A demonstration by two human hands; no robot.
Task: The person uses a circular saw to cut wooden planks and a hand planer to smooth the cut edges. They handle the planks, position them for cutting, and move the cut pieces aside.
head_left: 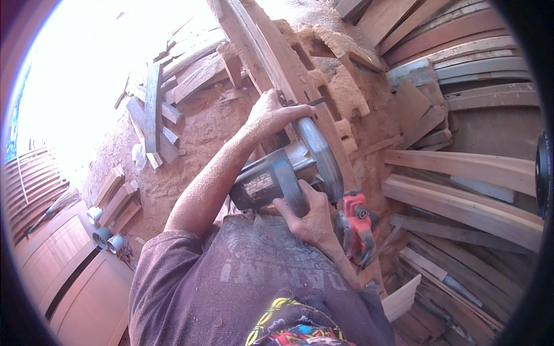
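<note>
A circular saw (pixel 259 181) with a dark motor housing and a silver blade guard rests over a long wooden beam (pixel 268 60). My right hand (pixel 311 218) is closed around the saw's rear handle. Ahead of the guard, my left hand (pixel 276 114) is bent over the front of the saw and the beam, thumb and fingers curled beside a thin dark metal piece (pixel 316 101). What those fingers grip is partly hidden. Just right of my right wrist sits a red and black power tool (pixel 358 222). The blade itself is out of sight.
Sawdust-covered blocks with slots (pixel 346 86) lie right of the beam. Long boards (pixel 461 202) are stacked along the right side. Timber offcuts (pixel 153 109) lie at the upper left, and wooden panels (pixel 86 300) with small cans (pixel 102 237) at the lower left.
</note>
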